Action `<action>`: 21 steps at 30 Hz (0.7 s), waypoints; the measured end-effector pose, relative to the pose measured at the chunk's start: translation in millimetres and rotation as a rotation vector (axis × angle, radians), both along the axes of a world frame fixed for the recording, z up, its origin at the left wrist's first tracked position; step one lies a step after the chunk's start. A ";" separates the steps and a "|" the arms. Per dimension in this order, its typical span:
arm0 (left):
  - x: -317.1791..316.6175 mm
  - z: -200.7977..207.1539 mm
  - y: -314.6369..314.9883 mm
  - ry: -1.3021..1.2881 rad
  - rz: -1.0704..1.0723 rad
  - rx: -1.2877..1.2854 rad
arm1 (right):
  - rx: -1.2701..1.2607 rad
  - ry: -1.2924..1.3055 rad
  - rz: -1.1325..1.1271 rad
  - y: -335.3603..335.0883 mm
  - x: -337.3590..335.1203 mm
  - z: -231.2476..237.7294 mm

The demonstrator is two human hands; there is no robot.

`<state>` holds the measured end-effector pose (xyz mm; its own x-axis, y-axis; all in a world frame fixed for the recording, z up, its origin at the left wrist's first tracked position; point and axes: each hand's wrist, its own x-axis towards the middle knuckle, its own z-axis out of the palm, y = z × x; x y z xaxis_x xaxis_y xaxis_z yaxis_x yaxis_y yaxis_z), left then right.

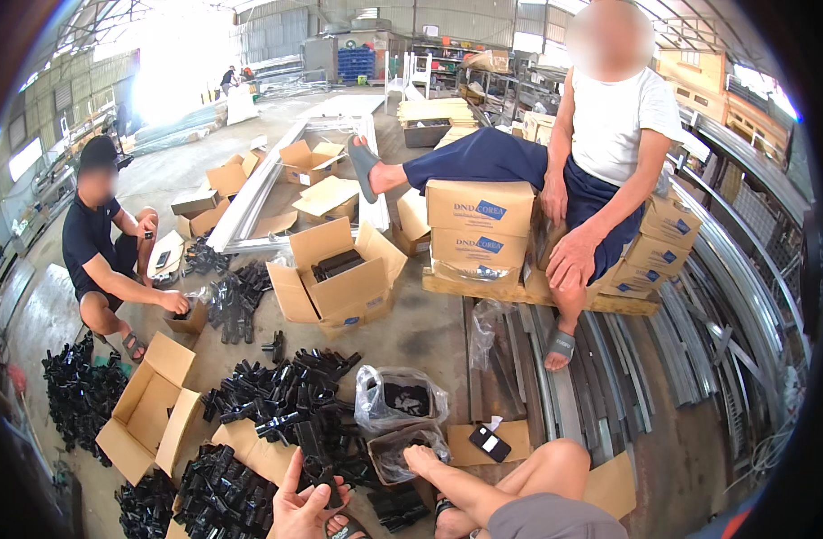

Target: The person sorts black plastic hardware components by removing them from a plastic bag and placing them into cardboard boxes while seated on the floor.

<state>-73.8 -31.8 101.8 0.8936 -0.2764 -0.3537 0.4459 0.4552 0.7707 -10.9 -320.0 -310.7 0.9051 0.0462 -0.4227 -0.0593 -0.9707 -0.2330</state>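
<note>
My left hand (305,514) is at the bottom centre, its index finger pointing up. A black part (318,471), apparently plastic, is held between its thumb and fingers. My right hand (420,460) reaches to a small cardboard box (389,479) lined with clear plastic. Its fingertips dip in over the rim, so their grip is hidden. Just beyond that box stands a clear plastic bag (368,411) with small black pieces inside. Heaps of similar black parts (281,393) lie ahead of my left hand, with another heap (221,494) to its left.
An open carton (149,409) stands at left, and another carton (335,292) holds black parts. A phone (490,443) lies on cardboard. One person (106,242) crouches at left handling a small box; another (618,148) sits on stacked cartons (479,216). Metal profiles (564,386) cover the right floor.
</note>
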 end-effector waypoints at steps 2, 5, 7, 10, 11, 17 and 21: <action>0.0 -0.5 0.5 0.009 -0.004 -0.023 | 0.063 -0.039 -0.110 -2.3 -5.9 4.8; -1.9 0.3 4.7 0.010 0.022 -0.004 | 0.396 -0.207 -0.451 11.3 -4.2 31.1; 0.0 -4.6 2.2 0.005 -0.002 -0.011 | 0.480 -0.344 -0.506 2.9 -3.7 39.2; 2.8 -11.7 5.2 -0.044 -0.026 -0.008 | 0.851 -0.403 -0.540 25.1 8.7 96.5; 1.0 -18.1 -2.2 -0.016 0.103 0.047 | 1.107 -0.329 -0.574 41.7 12.0 134.2; 0.4 -20.6 -7.2 -0.051 0.104 0.015 | 1.774 -0.171 -0.426 84.8 4.5 300.4; -1.4 -18.8 -5.7 -0.068 0.115 0.014 | 1.819 -0.125 -0.307 98.9 1.0 337.4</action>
<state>-75.2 -37.5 83.0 0.9413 -0.1659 -0.2940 0.3374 0.4894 0.8041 -9.8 -221.1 26.7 0.9870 0.1600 0.0158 -0.0660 0.4925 -0.8678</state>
